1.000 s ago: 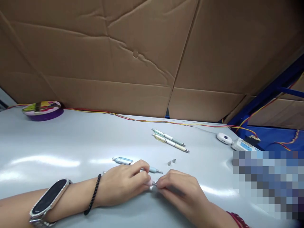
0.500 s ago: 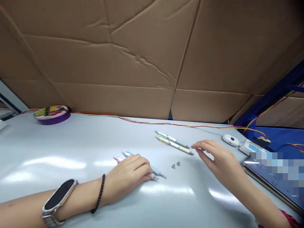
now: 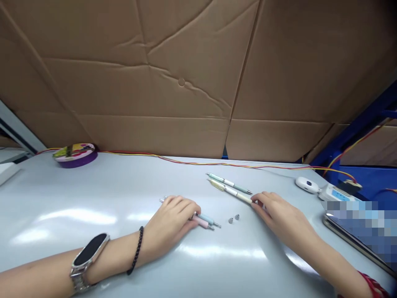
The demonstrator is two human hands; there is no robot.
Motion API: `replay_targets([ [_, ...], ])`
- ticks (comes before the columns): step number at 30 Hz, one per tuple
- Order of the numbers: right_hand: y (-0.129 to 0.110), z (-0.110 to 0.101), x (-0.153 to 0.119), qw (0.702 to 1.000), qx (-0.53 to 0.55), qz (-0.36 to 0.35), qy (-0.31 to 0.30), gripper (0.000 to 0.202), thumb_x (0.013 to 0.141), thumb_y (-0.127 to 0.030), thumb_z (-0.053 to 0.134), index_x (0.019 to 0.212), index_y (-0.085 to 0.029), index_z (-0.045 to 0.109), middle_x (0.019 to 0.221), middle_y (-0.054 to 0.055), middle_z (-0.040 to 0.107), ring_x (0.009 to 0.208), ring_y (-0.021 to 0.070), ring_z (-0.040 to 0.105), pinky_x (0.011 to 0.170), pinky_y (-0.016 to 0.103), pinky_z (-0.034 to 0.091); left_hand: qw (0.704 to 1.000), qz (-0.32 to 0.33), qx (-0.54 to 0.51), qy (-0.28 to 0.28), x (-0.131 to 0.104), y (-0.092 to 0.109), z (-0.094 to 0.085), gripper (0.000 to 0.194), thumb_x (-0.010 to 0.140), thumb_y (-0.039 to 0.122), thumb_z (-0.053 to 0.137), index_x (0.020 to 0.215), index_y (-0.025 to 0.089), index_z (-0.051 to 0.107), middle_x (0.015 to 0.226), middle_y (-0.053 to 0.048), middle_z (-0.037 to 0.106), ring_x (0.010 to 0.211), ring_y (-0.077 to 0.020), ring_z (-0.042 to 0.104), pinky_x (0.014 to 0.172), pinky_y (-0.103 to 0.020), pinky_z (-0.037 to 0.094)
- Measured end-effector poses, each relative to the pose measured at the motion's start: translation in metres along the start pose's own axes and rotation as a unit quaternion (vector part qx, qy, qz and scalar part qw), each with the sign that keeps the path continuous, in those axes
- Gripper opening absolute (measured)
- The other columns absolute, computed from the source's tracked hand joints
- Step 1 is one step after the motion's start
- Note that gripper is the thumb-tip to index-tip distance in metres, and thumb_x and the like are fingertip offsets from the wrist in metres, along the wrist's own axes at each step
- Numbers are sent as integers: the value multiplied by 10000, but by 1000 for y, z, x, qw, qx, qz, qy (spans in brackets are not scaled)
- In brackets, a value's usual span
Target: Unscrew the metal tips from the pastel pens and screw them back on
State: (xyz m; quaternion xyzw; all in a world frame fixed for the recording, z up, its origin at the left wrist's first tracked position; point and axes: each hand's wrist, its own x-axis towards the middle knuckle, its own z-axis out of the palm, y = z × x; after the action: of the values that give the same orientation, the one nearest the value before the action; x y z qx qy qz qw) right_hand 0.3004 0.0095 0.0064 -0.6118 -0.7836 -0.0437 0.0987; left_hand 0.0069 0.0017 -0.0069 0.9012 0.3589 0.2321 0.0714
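My left hand (image 3: 173,217) is closed over a pink pen (image 3: 201,221) and a light blue pen (image 3: 208,219), which lie side by side; thin metal points show at their right ends. Beyond them lie a green-and-white pen (image 3: 228,182) and a cream-yellow pen (image 3: 231,191). Thumb and fingers of my right hand (image 3: 276,209) pinch the right end of the yellow pen, hiding its tip. On the table between my hands are two small silver cone-shaped pen tips, a nearer one (image 3: 230,220) and a farther one (image 3: 237,217).
At the back left sits a round purple tin (image 3: 77,159). Red and yellow wires (image 3: 192,163) run along the table's rear edge below a cardboard wall (image 3: 155,95). To the right are a power strip (image 3: 333,193), a white plugged-in device (image 3: 307,185) and a dark flat stack (image 3: 359,240).
My right hand has come down and left to grip the yellow pen's end. My left hand has drawn the pink and blue pens closer together. The view has shifted slightly.
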Motion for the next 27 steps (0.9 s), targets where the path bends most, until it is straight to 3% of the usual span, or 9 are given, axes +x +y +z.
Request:
replay_targets([
  [4, 2, 0, 3, 997, 65, -6, 32, 253, 946, -340, 383, 870, -240, 602, 752, 14, 663, 587, 179, 628, 438, 253, 445, 999, -29, 13, 0, 2, -2, -1, 99, 968, 239, 450, 890, 203, 498, 892, -19, 617, 784, -203, 550, 712, -335, 442],
  [8, 4, -5, 4, 985, 123, -21, 120, 273, 962, -340, 375, 801, -236, 570, 638, -12, 608, 463, 146, 545, 398, 243, 407, 999, -32, 31, 31, -2, 2, -5, 90, 927, 221, 481, 1010, 191, 468, 1222, -142, 479, 1110, -312, 451, 841, -450, 432],
  [10, 0, -11, 1, 968, 140, -40, 203, 239, 967, -314, 382, 842, -230, 568, 676, 0, 605, 470, 138, 519, 428, 249, 415, 996, 8, 44, 72, -6, 6, -7, 161, 900, 190, 480, 1056, 196, 440, 1305, -167, 370, 1223, -333, 334, 945, -513, 358],
  [12, -8, -19, -6, 952, 158, -78, 252, 179, 967, -274, 401, 916, -224, 565, 739, 20, 614, 520, 142, 535, 479, 256, 433, 985, 88, 60, 136, -10, 12, -8, 173, 863, 151, 491, 1007, 229, 437, 1258, -126, 382, 1218, -293, 319, 1023, -507, 272],
  [15, -28, -25, -20, 933, 191, -201, 229, 162, 973, -227, 397, 951, -208, 557, 755, 42, 613, 613, 160, 575, 529, 260, 440, 957, 193, 95, 193, -15, 22, -8, 184, 827, 136, 524, 932, 271, 453, 1168, -66, 463, 1178, -234, 328, 1078, -452, 171],
  [18, -53, -19, -31, 913, 190, -321, 164, 350, 1009, -269, 303, 751, -200, 531, 583, 7, 535, 493, 135, 483, 437, 247, 353, 968, 193, 118, 105, -18, 27, -6, 175, 828, 149, 524, 965, 247, 476, 1064, -75, 571, 1061, -248, 469, 1007, -459, 266],
  [20, -67, -9, -37, 909, 166, -356, 139, 464, 1020, -303, 255, 627, -201, 481, 522, -8, 489, 451, 124, 435, 415, 253, 303, 977, 174, 116, 34, -18, 28, -4, 96, 825, 173, 525, 906, 200, 480, 857, -55, 609, 779, -221, 563, 786, -376, 424],
  [23, -77, 3, -41, 908, 152, -373, 116, 536, 1026, -346, 215, 585, -194, 480, 519, -7, 495, 453, 119, 433, 414, 253, 289, 979, 169, 113, -10, -18, 27, -3, 147, 859, 249, 543, 757, 196, 451, 642, 9, 546, 492, -162, 469, 471, -296, 363],
  [27, -73, 1, -41, 902, 149, -384, 129, 402, 1000, -293, 371, 659, -178, 549, 561, 3, 547, 477, 128, 457, 433, 256, 314, 984, 134, 70, -90, -16, 27, -6, 279, 891, 402, 564, 749, 204, 428, 682, 13, 566, 528, -165, 503, 465, -288, 362],
])
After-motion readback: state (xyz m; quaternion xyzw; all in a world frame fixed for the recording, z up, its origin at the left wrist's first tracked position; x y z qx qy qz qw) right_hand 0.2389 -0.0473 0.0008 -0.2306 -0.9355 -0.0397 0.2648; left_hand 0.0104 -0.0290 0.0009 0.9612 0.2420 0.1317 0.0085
